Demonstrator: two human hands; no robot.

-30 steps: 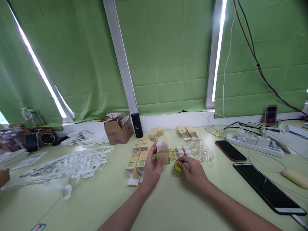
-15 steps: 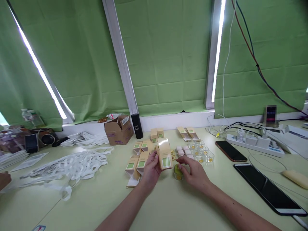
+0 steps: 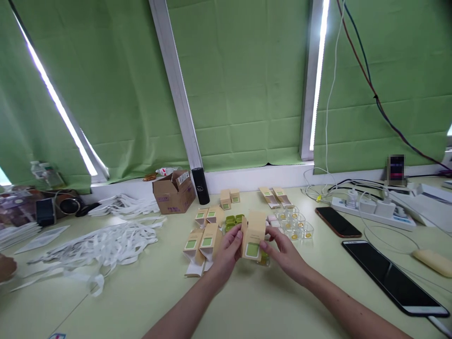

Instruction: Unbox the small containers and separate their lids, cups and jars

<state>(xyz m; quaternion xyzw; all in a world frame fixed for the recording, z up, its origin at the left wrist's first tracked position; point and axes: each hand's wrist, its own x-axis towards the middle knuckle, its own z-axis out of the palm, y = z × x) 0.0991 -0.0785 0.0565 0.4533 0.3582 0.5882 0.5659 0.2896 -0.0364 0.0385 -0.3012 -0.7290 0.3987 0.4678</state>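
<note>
Between my hands a small tan carton [image 3: 254, 231] stands with its top flap up and a green square on its front. My left hand [image 3: 229, 248] grips its left side. The fingers of my right hand [image 3: 280, 247] pinch its right edge. Partly hidden behind the carton's lower right is a clear cup with green contents [image 3: 264, 259]. Green pieces [image 3: 234, 221] sit just behind my left hand. Left of it stand several open tan cartons [image 3: 211, 239]. Clear cups with yellow centres [image 3: 294, 223] are behind my right hand.
White straps [image 3: 120, 245] are heaped at left, near another person's hand [image 3: 7, 267]. A brown cardboard box [image 3: 173, 192] and black cylinder [image 3: 200, 186] stand at the back. Two phones [image 3: 391, 278] [image 3: 338, 221] and a power strip [image 3: 374, 213] lie at right.
The carton has shifted right and slightly down, in front of the cup. My right hand has moved from the cup to the carton's edge. Green pieces behind my left hand have come into view.
</note>
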